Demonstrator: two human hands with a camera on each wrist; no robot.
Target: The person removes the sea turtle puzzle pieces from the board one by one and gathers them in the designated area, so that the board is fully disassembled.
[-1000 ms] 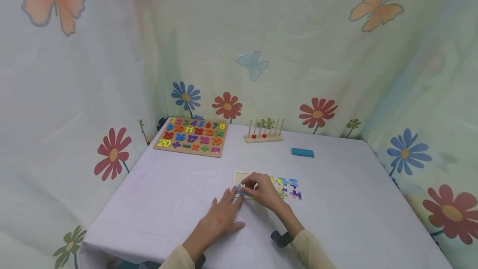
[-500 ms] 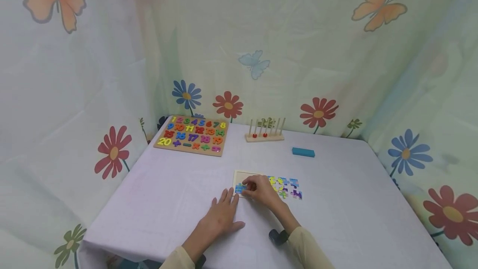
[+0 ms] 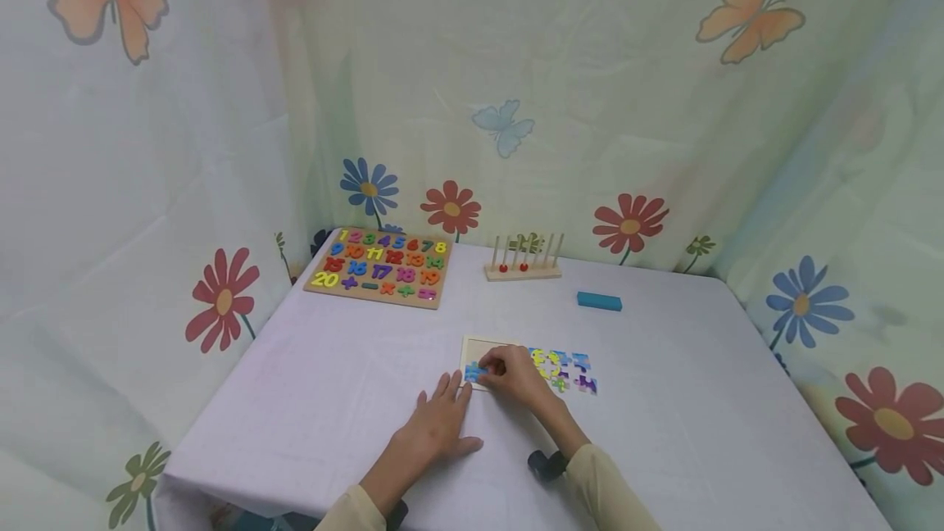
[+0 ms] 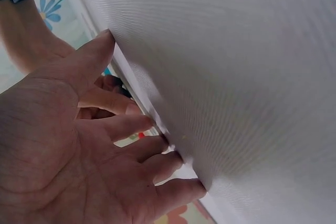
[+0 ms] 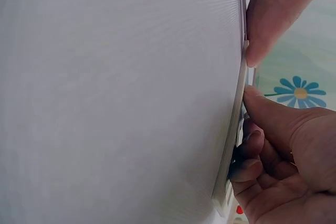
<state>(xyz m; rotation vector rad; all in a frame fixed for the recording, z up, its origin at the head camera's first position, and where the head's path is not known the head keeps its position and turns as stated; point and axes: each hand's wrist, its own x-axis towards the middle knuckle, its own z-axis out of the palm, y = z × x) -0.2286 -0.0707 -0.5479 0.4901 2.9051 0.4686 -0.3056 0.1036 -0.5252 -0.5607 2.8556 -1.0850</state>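
- Pale floral curtains [image 3: 619, 80] enclose a table under white cloth [image 3: 310, 400].
- Right hand [image 3: 514, 375]: thumb and fingers curled, tips close together over the near part of the puzzle tray [image 3: 478, 348]. Cannot tell whether a piece sits between them.
- Left hand [image 3: 435, 424]: fingers spread, nearly straight, holding nothing; fingertips at the tray's near-left corner.
- Change over the last second: right hand shifted slightly rightward, so the blue pieces [image 3: 472, 373] in that corner show more plainly. Left hand essentially in place; last half second almost static. Judged a fine adjustment of fit, early in filling the tray.
- Loose pieces [image 3: 581, 362] lie just right of the tray, on the cloth; colours yellow, blue, purple, green.
- Farther out: number board [image 3: 359, 292] back left, peg stand [image 3: 542, 274] with two red beads, blue block [image 3: 599, 301] to its right.
- Hidden: tray's right side, behind the right hand. Right wrist view is nearly edge-on, so seating unreadable; dark patch by those fingertips unidentified. Blue pieces too small to count. Both sleeves cut off at the bottom of the head view.
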